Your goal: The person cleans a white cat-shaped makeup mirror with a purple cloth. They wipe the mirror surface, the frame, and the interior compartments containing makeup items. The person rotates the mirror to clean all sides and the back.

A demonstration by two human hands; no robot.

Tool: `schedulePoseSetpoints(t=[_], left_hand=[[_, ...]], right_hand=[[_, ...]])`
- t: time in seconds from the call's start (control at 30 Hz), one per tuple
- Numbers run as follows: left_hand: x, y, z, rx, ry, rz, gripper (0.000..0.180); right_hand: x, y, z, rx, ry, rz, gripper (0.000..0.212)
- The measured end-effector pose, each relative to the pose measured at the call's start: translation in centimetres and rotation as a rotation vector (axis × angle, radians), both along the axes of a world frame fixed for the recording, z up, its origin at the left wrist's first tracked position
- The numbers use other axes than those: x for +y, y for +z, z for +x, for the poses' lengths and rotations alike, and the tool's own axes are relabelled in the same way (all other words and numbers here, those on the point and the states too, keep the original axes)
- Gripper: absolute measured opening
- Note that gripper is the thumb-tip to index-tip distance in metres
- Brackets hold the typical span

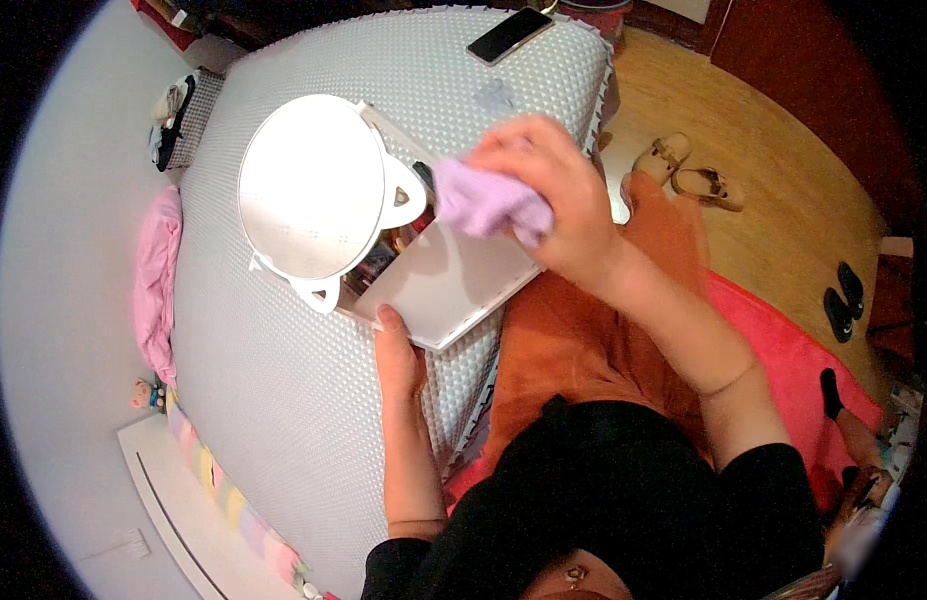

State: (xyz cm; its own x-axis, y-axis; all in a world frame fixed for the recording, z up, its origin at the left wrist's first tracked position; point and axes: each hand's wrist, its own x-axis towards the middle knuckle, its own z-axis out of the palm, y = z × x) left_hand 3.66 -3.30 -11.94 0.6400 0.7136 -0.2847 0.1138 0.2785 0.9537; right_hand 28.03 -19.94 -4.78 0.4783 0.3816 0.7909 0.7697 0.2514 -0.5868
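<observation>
A white makeup box [462,285] rests on the quilted grey mat, close to my lap. Attached to it, a round white-framed mirror [312,190] tilts upward. Several small dark and coloured items [376,262] show in the gap between the mirror and the pale panel. My left hand [399,352] grips the box's near corner, thumb on top; its other fingers are hidden underneath. In my right hand [564,195] is a bunched lilac cloth [479,198], pinched above the panel beside the mirror's handle-like side bracket. The hand is slightly blurred.
A phone [511,37] lies at the far edge of the mat [284,410]. Pink fabric [159,285] runs along the left wall. Sandals [664,158] and dark slippers [839,312] are on the wooden floor. A person's leg [856,437] shows at the far right by the red cloth [774,350].
</observation>
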Motion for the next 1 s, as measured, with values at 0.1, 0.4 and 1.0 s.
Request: schedulePoseSetpoints(t=[0.1, 0.4, 1.0], left_hand=[[0.2, -0.4, -0.2, -0.029, -0.018, 0.012, 0.079], [-0.3, -0.2, -0.3, -0.01, 0.013, -0.001, 0.084], [-0.3, -0.7, -0.1, -0.049, -0.024, 0.057, 0.084]], right_hand=[[3.1, 2.2, 1.7, -0.062, 0.002, 0.085, 0.036], [-0.2, -3.8, -0.3, -0.171, 0.004, -0.097, 0.03], [1.5, -2.2, -3.5, -0.283, -0.086, -0.119, 0.037]])
